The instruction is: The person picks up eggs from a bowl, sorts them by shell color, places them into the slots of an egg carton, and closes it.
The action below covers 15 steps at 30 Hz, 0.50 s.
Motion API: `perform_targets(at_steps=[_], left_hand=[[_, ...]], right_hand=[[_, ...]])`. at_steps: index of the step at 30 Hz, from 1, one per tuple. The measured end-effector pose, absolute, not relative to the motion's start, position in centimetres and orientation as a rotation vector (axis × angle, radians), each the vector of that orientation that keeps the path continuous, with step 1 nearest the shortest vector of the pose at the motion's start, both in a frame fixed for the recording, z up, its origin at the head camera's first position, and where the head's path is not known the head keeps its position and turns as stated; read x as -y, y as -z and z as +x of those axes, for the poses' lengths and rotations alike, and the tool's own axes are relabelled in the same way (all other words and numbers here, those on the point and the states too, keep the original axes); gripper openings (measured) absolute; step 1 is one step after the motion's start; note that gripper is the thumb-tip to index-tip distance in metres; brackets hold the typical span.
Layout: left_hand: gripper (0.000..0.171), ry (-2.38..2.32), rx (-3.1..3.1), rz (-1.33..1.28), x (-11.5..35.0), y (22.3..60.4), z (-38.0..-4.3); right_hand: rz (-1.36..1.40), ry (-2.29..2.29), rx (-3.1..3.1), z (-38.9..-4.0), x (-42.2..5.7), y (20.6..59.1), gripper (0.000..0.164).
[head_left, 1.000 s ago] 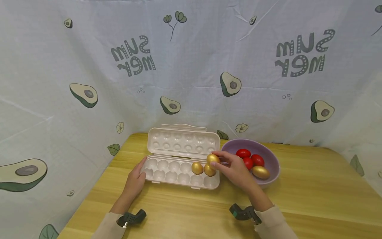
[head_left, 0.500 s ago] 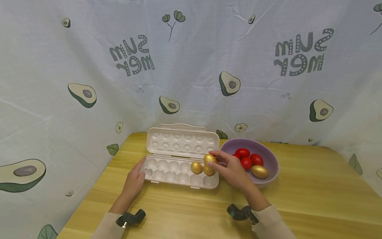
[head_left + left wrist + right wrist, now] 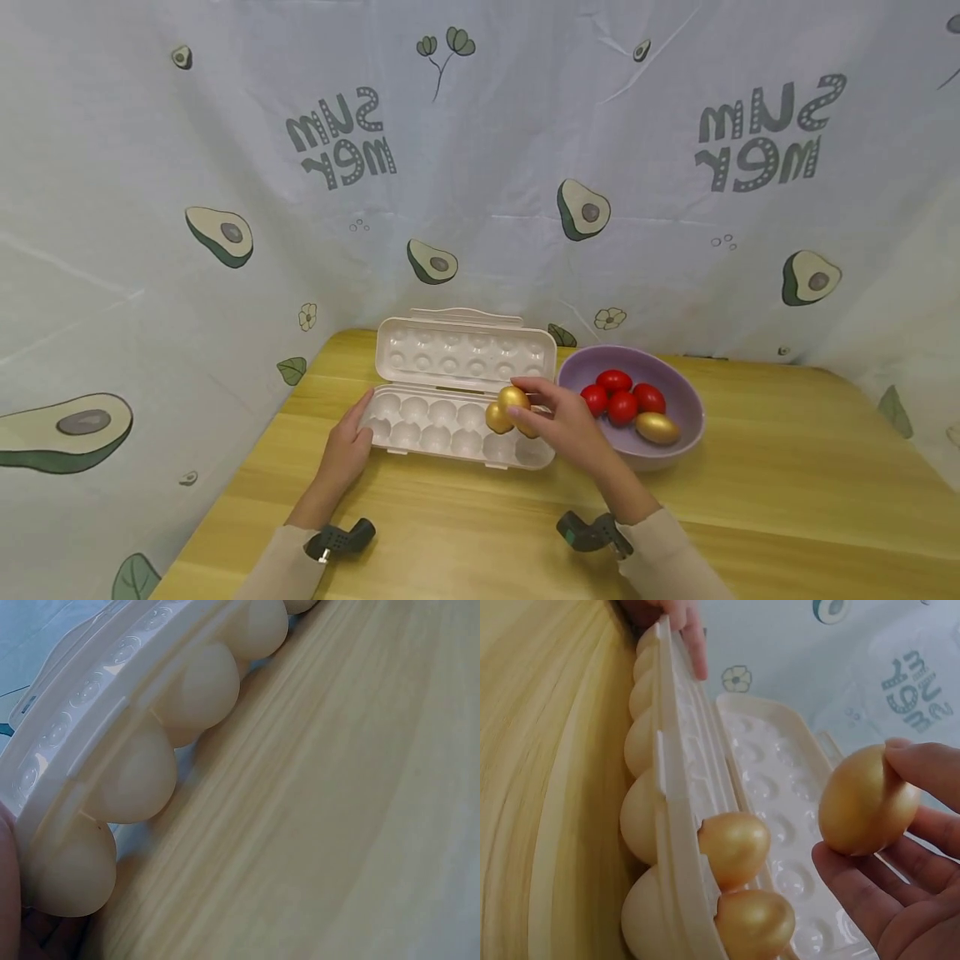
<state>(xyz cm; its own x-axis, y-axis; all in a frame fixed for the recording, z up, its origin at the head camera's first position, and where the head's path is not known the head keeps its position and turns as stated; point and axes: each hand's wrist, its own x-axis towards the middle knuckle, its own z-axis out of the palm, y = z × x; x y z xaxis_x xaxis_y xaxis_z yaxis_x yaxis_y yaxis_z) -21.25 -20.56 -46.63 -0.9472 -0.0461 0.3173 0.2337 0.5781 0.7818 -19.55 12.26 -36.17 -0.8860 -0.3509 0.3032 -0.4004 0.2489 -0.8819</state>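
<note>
An opened cream plastic egg carton (image 3: pixel 437 438) lies on the table, its dimpled lid (image 3: pixel 467 350) tipped back. My left hand (image 3: pixel 348 446) grips the carton's left end, with part of it showing at the left edge of the left wrist view. Between the thumb and fingers of my right hand (image 3: pixel 566 429) is a golden egg (image 3: pixel 868 801), held just above the carton's right part. Two other golden eggs sit in cups there, one (image 3: pixel 739 850) beside the other (image 3: pixel 757 924). From the head view, the held egg partly covers them.
Right of the carton stands a purple bowl (image 3: pixel 652 459) with several red eggs (image 3: pixel 622 408) and one golden egg (image 3: pixel 657 428). A printed curtain (image 3: pixel 480 208) hangs behind and left of the wooden table (image 3: pixel 787 475).
My right hand has carried the golden egg a little leftward over the carton, partly covering the seated eggs. The left hand keeps its grip on the carton's end.
</note>
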Motion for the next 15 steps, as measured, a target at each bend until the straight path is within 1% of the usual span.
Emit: perform_targets(at_steps=[8,12,15], left_hand=[[0.056,1.304,2.508,-0.151,20.7,46.7,-21.2],[0.056,1.314,2.501,-0.152,20.7,46.6,-21.2],[0.057,1.319,2.497,-0.154,20.7,46.6,-21.2]], right_hand=[[0.741,-1.768,2.421,-21.5,-11.6,38.0,0.042],[0.742,-1.78,2.414,-21.5,-11.0,37.6,0.043],[0.736,-1.787,2.42,-21.2,-10.3,36.6,0.044]])
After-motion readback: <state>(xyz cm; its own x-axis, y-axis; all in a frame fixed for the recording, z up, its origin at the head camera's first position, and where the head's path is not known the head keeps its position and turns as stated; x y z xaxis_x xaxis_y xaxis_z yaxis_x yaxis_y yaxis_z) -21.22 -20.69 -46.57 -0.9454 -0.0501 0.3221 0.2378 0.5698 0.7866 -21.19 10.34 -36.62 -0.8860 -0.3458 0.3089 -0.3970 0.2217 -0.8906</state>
